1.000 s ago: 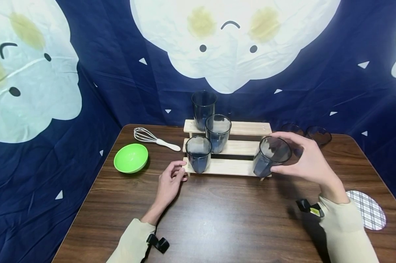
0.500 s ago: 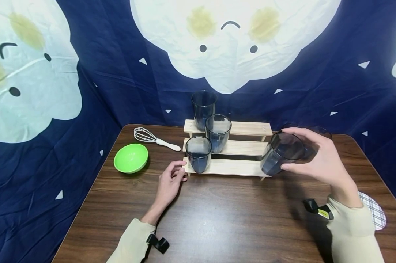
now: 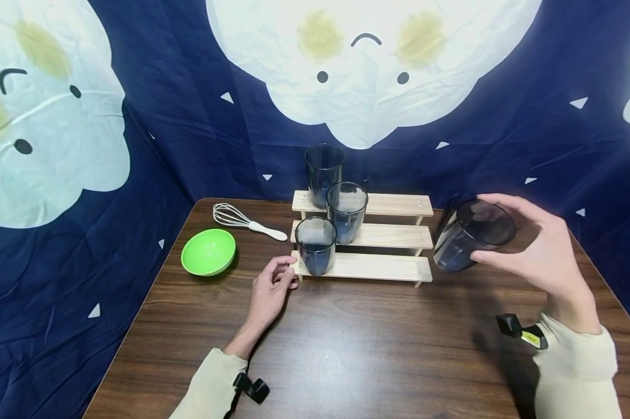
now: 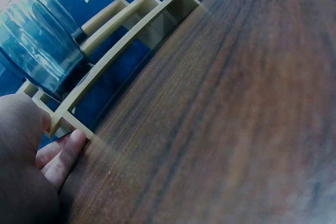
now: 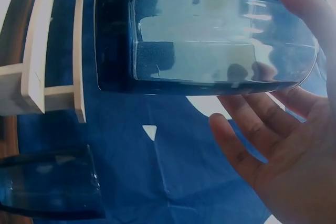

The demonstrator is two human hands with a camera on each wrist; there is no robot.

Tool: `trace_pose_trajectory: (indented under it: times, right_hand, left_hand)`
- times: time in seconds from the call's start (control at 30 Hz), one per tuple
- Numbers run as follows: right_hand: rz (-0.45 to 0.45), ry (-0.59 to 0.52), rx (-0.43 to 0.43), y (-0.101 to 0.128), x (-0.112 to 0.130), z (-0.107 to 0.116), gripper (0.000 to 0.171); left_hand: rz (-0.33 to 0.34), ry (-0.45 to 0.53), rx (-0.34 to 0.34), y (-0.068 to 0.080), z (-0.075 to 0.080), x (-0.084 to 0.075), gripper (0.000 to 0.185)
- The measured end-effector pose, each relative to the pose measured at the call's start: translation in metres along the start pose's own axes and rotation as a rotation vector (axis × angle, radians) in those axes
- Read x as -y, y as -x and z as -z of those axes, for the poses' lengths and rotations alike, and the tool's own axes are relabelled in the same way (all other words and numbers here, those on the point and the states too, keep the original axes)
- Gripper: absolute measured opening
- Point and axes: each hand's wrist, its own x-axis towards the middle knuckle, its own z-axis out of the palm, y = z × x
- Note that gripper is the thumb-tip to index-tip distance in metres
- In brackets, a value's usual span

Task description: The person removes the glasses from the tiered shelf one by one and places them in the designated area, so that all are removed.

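My right hand [image 3: 521,241] grips a dark see-through cup [image 3: 469,235] by its rim and wall, tilted, in the air just right of a three-step wooden rack [image 3: 383,267]. In the right wrist view the cup [image 5: 210,35] lies sideways against my fingers [image 5: 247,145], with the rack [image 5: 52,51] behind it. Three like cups stand on the rack's left end: top [image 3: 323,171], middle [image 3: 346,210], bottom [image 3: 315,244]. My left hand [image 3: 275,282] rests on the table, loosely curled, fingers [image 4: 63,153] touching the rack's front left foot [image 4: 71,121] below the bottom cup [image 4: 37,40].
A green bowl [image 3: 208,251] and a white-handled whisk [image 3: 246,220] lie at the table's back left. Another dark cup [image 5: 47,187] stands behind the held one at the back right. The brown table [image 3: 346,349] is hemmed by a dark blue curtain [image 3: 152,145].
My right hand has carried the cup off the rack's lower right end, up and to the right. The left hand has stayed still.
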Motion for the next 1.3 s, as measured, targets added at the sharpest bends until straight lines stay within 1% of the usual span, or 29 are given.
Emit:
trace_pose_trajectory:
  times: [0.13,0.2,0.33,0.53,0.73,0.8,0.97,1.03,1.2,1.23,1.3]
  right_hand:
    - [0.075,-0.132,-0.010,0.000,-0.003,0.008,0.096]
    - [0.095,-0.160,-0.023,0.001,-0.004,0.012,0.096]
    - [0.117,-0.145,-0.064,0.003,-0.004,0.020,0.094]
    - [0.123,-0.190,-0.118,0.005,-0.002,0.029,0.091]
    - [0.151,-0.150,-0.191,0.007,0.000,0.039,0.086]
    - [0.158,-0.158,-0.210,0.007,0.001,0.042,0.085]
    - [0.156,-0.125,-0.263,0.008,0.002,0.049,0.080]
    - [0.164,-0.131,-0.287,0.009,0.003,0.052,0.077]
    - [0.197,-0.204,-0.367,0.011,0.001,0.058,0.074]
    - [0.195,-0.196,-0.389,0.012,0.000,0.060,0.074]
    - [0.177,-0.147,-0.435,0.014,0.000,0.062,0.071]
  left_hand:
    - [-0.002,0.002,0.001,0.000,0.000,0.000,0.021]
    - [-0.002,0.003,0.001,-0.001,0.000,0.001,0.021]
    - [0.001,0.002,0.001,-0.001,0.000,0.000,0.021]
    - [-0.004,0.004,0.002,-0.001,0.000,0.000,0.020]
    - [0.003,0.005,-0.001,-0.001,0.000,0.000,0.020]
    - [0.007,0.005,-0.001,-0.001,0.000,0.000,0.021]
    - [0.016,0.005,-0.001,-0.001,0.000,-0.001,0.021]
    - [0.017,0.004,0.000,0.000,0.000,-0.001,0.021]
    - [0.013,0.008,0.003,0.000,0.000,-0.001,0.021]
    - [0.012,0.008,0.002,0.001,0.000,-0.001,0.021]
    - [0.011,0.005,0.002,0.001,0.000,-0.001,0.021]
